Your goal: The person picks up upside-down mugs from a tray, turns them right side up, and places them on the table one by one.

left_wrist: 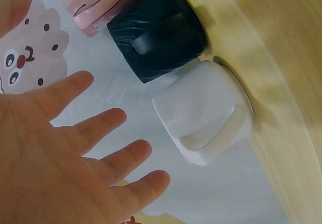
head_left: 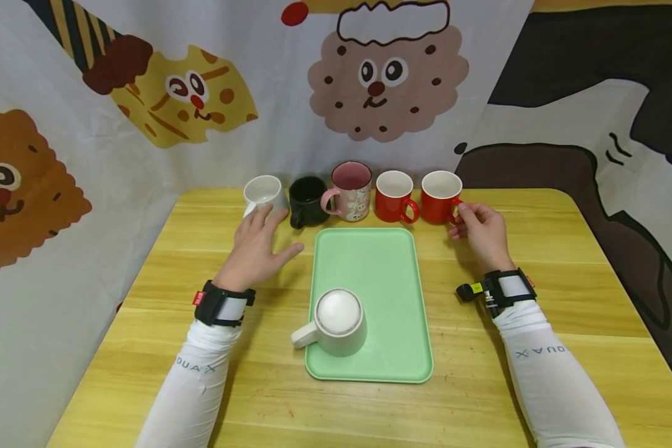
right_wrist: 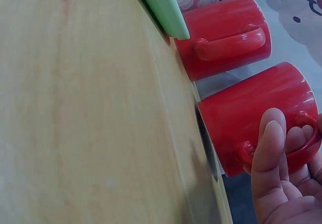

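Observation:
At the right end of a row of mugs stands a red mug (head_left: 439, 198). My right hand (head_left: 486, 235) pinches its handle between thumb and fingers, as the right wrist view shows on the red mug (right_wrist: 251, 118). Over at the row's left end, my left hand (head_left: 253, 254) hovers with fingers spread in front of a white mug (head_left: 269, 193). The left wrist view shows a gap between those fingers and the white mug (left_wrist: 206, 108). On a green tray (head_left: 392, 274), another white mug (head_left: 340, 336) rests upside down, its handle pointing left past the tray's edge.
Between the end mugs stand a black mug (head_left: 308, 208), a pink patterned mug (head_left: 354, 196) and a second red mug (head_left: 392, 202). All are close together along the back edge of the wooden table (head_left: 481, 386). A printed curtain (head_left: 280, 112) hangs right behind them.

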A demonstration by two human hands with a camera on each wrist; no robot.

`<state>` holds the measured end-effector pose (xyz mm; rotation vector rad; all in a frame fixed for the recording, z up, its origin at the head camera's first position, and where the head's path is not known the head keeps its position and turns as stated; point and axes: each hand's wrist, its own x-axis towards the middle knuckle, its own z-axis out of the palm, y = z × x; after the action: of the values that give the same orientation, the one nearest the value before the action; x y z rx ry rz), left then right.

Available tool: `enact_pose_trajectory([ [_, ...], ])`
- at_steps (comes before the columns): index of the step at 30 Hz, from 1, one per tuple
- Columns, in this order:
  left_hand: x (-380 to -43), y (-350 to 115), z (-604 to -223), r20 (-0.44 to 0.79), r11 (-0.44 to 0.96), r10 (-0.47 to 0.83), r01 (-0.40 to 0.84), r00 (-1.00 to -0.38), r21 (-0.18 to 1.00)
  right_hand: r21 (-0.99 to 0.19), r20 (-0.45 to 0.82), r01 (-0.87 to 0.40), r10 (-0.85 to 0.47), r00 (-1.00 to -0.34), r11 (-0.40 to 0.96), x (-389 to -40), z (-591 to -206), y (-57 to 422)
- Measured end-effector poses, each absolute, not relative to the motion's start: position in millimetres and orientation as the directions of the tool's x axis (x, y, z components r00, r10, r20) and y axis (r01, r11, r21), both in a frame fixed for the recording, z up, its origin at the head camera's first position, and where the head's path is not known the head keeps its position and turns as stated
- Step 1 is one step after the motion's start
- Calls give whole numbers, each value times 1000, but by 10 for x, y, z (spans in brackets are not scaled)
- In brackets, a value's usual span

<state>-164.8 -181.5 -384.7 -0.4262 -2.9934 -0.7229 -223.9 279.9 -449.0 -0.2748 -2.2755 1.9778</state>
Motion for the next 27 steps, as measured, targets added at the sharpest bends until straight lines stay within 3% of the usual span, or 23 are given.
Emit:
enact_pose_trajectory([
  [21,-1648,-1790,-3844,103,857,271,289,-957,426,-994,-59,74,190,-980,75,-2264,-4569,2852],
  [27,-1641,-1779,-3825,95,858,270,284,-958,428,-987,-30,63,216,-976,148,-2242,-4538,2843],
])
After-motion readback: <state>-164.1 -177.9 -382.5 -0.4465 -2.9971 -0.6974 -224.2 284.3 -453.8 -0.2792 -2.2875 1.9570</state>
